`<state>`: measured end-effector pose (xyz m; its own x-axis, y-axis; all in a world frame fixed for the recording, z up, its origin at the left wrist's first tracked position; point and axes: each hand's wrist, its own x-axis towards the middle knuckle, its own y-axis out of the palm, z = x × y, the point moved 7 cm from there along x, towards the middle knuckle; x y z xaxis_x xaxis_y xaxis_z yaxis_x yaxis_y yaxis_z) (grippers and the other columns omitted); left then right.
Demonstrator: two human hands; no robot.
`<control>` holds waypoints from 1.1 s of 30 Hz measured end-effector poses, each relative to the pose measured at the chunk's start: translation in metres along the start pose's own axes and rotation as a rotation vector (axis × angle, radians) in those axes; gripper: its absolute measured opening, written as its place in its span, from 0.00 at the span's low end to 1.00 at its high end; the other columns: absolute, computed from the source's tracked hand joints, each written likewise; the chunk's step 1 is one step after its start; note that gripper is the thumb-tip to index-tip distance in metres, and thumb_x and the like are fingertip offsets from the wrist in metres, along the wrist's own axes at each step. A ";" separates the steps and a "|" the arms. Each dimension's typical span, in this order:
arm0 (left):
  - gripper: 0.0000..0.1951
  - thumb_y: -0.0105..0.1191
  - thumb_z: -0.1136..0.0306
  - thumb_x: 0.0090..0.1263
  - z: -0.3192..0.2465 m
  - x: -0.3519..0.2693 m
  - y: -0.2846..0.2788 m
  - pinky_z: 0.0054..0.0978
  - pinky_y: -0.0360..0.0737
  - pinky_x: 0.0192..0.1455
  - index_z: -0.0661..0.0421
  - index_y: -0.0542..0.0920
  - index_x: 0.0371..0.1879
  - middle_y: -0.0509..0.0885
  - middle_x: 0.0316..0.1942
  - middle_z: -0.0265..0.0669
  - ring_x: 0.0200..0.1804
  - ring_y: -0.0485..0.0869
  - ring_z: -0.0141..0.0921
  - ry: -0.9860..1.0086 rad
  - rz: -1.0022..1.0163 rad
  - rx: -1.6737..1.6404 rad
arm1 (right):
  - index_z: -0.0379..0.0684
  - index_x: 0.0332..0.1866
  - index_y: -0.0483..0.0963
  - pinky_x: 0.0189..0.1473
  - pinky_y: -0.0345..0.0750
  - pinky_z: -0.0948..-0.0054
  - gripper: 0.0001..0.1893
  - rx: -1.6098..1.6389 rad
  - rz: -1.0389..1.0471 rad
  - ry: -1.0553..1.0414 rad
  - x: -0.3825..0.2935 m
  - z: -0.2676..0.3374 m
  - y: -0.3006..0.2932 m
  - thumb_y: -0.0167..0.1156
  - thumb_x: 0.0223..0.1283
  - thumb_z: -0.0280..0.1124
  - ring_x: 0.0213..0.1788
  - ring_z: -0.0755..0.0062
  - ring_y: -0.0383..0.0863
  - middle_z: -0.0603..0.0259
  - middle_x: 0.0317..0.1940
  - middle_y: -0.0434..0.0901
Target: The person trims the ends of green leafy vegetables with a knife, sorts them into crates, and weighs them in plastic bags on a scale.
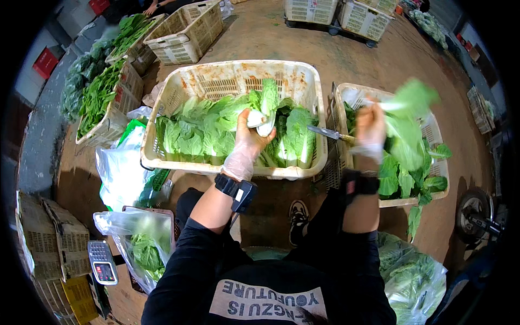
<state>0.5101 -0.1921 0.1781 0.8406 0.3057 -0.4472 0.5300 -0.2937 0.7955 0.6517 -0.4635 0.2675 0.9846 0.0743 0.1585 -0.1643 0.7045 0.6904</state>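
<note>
My left hand (247, 142), in a thin clear glove, grips a Chinese cabbage (269, 99) with its pale cut base towards me. Another white stem base shows beside its thumb. Below them, several leafy heads (203, 140) lie packed in a stained white plastic crate (280, 67). My right hand (370, 126), blurred, holds a knife (325, 132) by its yellowish handle, the blade pointing left. Loose green leaves (406, 134) blur beside that hand, over a second crate (432, 130) of leaves; whether the fingers hold them I cannot tell.
Crates of leafy greens (99, 95) and a bare-walled crate (187, 34) stand at the far left. Plastic bags (126, 170) and a scale display (103, 264) are on my left. A bagged heap of greens (412, 272) and a wheel (473, 215) are on my right. Stacked crates (361, 20) rest on a dolly.
</note>
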 end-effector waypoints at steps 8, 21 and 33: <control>0.35 0.52 0.43 0.55 -0.006 -0.041 0.044 0.46 0.70 0.50 0.49 0.66 0.59 0.70 0.57 0.46 0.55 0.71 0.46 -0.017 0.451 -0.022 | 0.39 0.50 0.69 0.43 0.77 0.66 0.24 -0.400 0.462 0.840 -0.073 -0.103 0.068 0.46 0.63 0.51 0.44 0.60 0.79 0.52 0.43 0.77; 0.36 0.55 0.46 0.57 0.027 -0.065 0.056 0.63 0.67 0.54 0.55 0.62 0.60 0.66 0.60 0.49 0.57 0.68 0.54 -0.228 0.587 0.119 | 0.40 0.43 0.72 0.38 0.77 0.68 0.14 0.245 -0.062 0.753 -0.102 -0.150 0.068 0.46 0.64 0.39 0.34 0.71 0.78 0.62 0.33 0.78; 0.30 0.63 0.68 0.53 0.014 -0.090 0.045 0.35 0.72 0.54 0.63 0.66 0.54 0.76 0.48 0.40 0.49 0.76 0.34 0.033 0.513 0.680 | 0.36 0.47 0.70 0.45 0.77 0.62 0.20 0.207 -0.166 0.557 -0.086 -0.129 0.068 0.34 0.66 0.38 0.40 0.61 0.80 0.53 0.39 0.78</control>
<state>0.4599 -0.2455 0.2479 0.9969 0.0093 -0.0777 0.0451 -0.8797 0.4734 0.5636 -0.3310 0.2096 0.8725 0.3723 -0.3164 0.0401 0.5908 0.8058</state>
